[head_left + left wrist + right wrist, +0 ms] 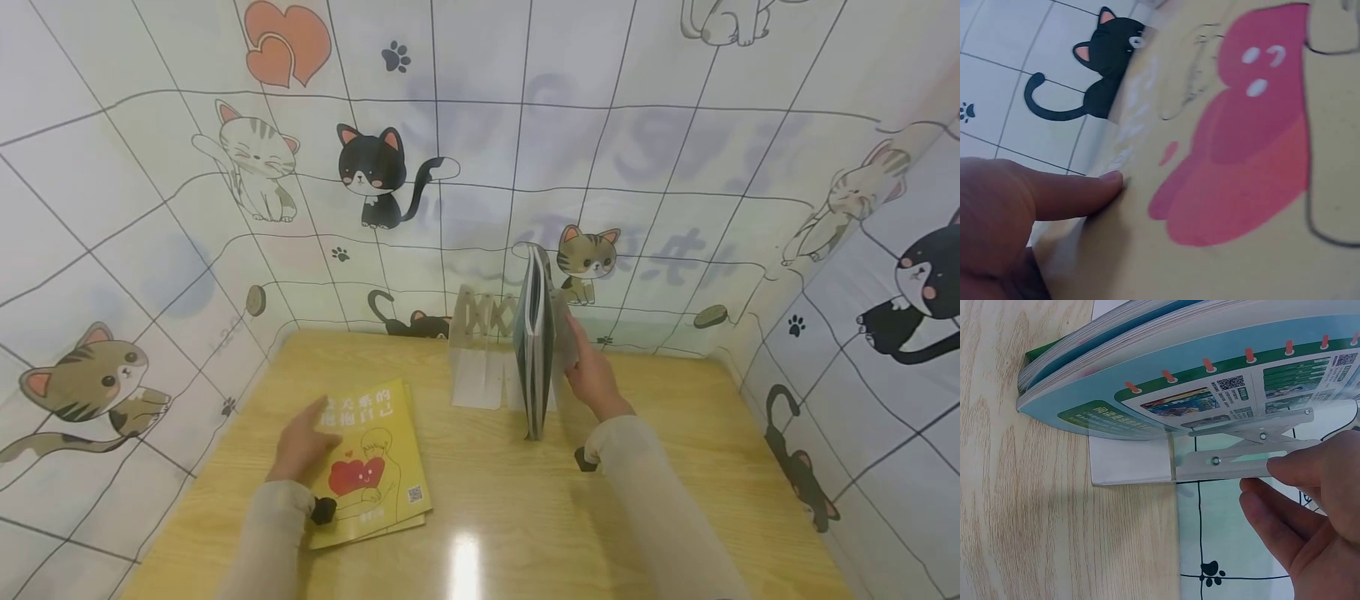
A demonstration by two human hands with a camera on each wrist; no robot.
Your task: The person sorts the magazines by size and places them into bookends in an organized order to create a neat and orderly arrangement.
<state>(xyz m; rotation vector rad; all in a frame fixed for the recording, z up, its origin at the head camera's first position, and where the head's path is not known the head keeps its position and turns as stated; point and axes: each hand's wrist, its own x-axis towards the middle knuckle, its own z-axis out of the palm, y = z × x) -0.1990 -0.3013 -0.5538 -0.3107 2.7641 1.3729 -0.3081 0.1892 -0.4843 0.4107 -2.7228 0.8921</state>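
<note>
Left hand (302, 443), grip unclear, touches a yellow heart-printed book (401, 471), left of the translucent folding bookend (477, 379) the right hand (597, 379) pinches.

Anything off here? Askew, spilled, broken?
Slightly askew: the two yellow books aren't squared up; the lower one peeks out at the right and bottom edges. The upright books jut out past the front of the stand. No spill or damage visible.

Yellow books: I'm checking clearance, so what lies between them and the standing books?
The head view shows bare tabletop between the yellow books and the standing books, with the rack's left section farther back.
</note>
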